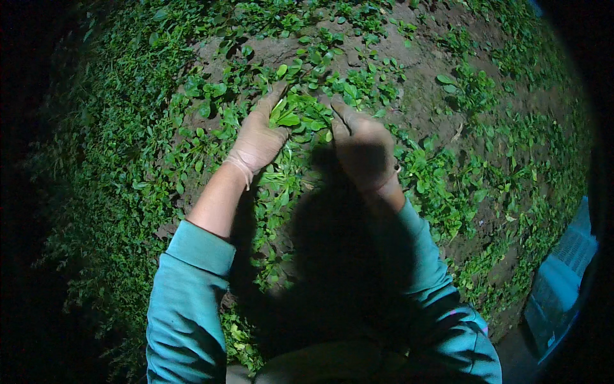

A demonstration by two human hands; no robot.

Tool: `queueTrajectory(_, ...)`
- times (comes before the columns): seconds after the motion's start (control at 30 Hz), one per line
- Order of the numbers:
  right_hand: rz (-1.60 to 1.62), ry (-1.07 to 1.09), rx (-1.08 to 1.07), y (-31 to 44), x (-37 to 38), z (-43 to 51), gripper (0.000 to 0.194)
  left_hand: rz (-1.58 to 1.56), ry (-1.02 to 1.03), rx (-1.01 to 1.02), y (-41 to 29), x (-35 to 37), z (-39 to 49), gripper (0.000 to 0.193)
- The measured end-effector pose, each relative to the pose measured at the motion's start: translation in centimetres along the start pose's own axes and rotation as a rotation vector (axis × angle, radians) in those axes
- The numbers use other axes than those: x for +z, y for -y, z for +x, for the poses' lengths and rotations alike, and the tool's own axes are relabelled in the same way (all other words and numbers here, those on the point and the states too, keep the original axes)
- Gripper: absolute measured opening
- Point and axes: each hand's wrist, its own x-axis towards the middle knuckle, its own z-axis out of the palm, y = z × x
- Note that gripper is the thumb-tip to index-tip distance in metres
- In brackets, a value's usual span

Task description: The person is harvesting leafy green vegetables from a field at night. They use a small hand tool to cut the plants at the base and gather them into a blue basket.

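Note:
My left hand, in a thin pale glove, holds a small bunch of green leaves against its palm, with the index finger pointing away from me. Just right of it is my right hand, also gloved, partly in dark shadow. Its fingers are bent at the edge of low leafy plants; whether they grip anything is hidden. A dark thing shows by its fingertips, too unclear to name. Both hands are low over the planted soil.
Leafy green plants cover much of the brown soil. Denser growth stands at the left. A blue plastic crate is at the lower right. A large dark shadow falls across the ground before me.

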Motion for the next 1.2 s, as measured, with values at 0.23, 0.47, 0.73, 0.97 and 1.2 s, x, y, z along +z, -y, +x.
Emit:
queueTrajectory(0.23,0.086,0.079,0.024,-1.1,1.4,1.2,0.027,-0.149,0.002,-0.014,0.1,-0.1,-0.1,0.076)
queueTrajectory(0.47,-0.211,0.217,-0.091,-1.0,1.5,1.3,0.033,-0.160,-0.058,0.000,-1.0,0.6,-0.9,0.070)
queueTrajectory(0.73,0.423,0.272,0.341,-1.5,1.2,1.7,0.032,-0.339,-0.003,-0.114,-2.7,-0.4,-2.0,0.071)
queueTrajectory(0.97,0.206,0.295,0.289,0.2,-0.1,0.8,0.033,-0.887,-0.311,-0.318,-3.0,-3.0,-9.0,0.026)
queueTrajectory(1.2,0.432,0.164,0.244,0.6,-1.4,-1.9,0.032,-0.974,-0.174,-0.246,2.4,-11.1,-19.6,0.027)
